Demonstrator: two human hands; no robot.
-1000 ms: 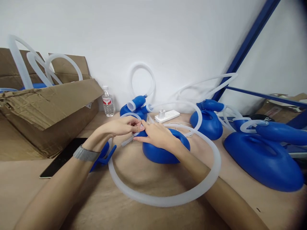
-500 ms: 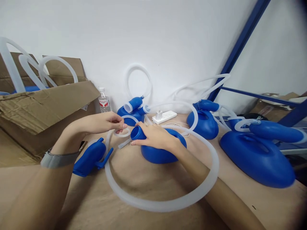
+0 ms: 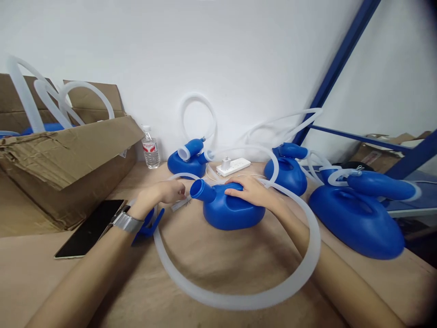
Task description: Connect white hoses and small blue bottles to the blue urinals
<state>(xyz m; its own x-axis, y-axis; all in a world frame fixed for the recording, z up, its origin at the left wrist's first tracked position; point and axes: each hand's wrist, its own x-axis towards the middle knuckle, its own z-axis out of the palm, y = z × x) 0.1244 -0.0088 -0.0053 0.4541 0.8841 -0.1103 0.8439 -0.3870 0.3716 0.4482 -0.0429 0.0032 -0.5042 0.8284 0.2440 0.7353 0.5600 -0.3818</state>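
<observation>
A blue plastic urinal bottle (image 3: 235, 214) lies in front of me, its uncapped neck (image 3: 201, 190) pointing left and up. My right hand (image 3: 251, 190) grips the handle on its top. Left of the neck is my left hand (image 3: 170, 191), fingers curled; whatever they hold is hidden. Just beside its fingertips, a clear hose end (image 3: 180, 204) with a small metal clip rests on the table. A long translucent hose (image 3: 235, 300) loops round the bottle and passes under my forearm. Partly behind my left wrist lies a blue spout piece (image 3: 148, 228) with an arm sticking out.
Several more blue bottles with hoses stand behind and right, one large (image 3: 355, 223). A power strip (image 3: 235, 166) and water bottle (image 3: 150, 148) are near the wall. At left, a phone (image 3: 88, 230) lies beside a cardboard box (image 3: 71, 155). A blue metal frame (image 3: 336, 68) rises right.
My right hand has moved from the bottle's neck back to its handle. My left hand has lowered, and the white ring it held no longer shows. The phone has come into view.
</observation>
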